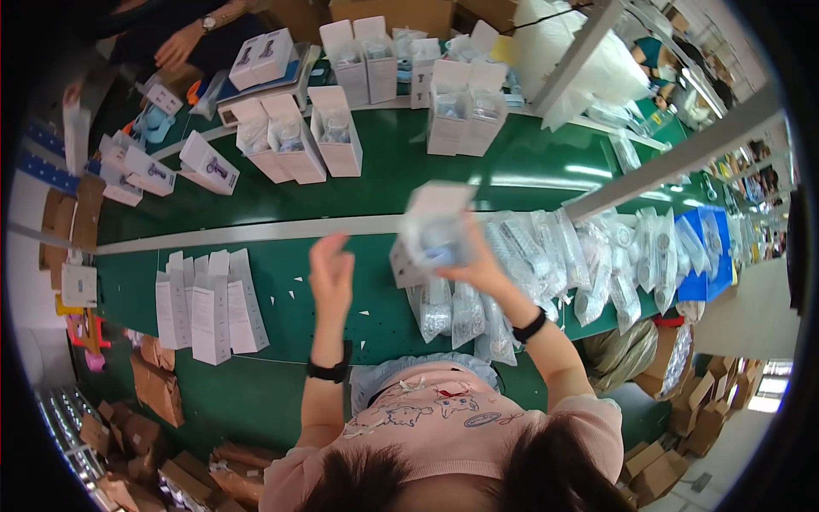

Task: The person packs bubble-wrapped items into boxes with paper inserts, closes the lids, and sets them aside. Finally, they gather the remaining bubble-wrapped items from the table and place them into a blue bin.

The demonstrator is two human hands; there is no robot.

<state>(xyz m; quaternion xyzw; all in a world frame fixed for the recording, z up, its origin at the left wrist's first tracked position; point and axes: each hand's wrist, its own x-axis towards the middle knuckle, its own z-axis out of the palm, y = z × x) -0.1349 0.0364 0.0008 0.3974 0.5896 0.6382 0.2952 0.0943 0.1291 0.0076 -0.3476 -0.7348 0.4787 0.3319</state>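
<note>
My right hand [479, 263] grips a white cardboard box [411, 260] by its right side, above the table's near part. The box's lid flap stands up, and a clear-wrapped item with some blue shows inside, blurred by motion. To the left, my left hand [331, 271] is raised over the green table, holding nothing, its fingers slightly curled and apart. Under and right of the held box lie several items in clear bubble bags [537, 252]. Several flat or narrow white boxes [209, 311] stand in a group at the near left.
Beyond a pale rail [256, 231], open filled white boxes [465, 119] stand on the far tabletop. Closed printed boxes [209, 164] lie at the left. Another person's hand [177, 47] is at the upper left. A blue bin [712, 252] sits right; a slanted metal post [674, 162] crosses nearby.
</note>
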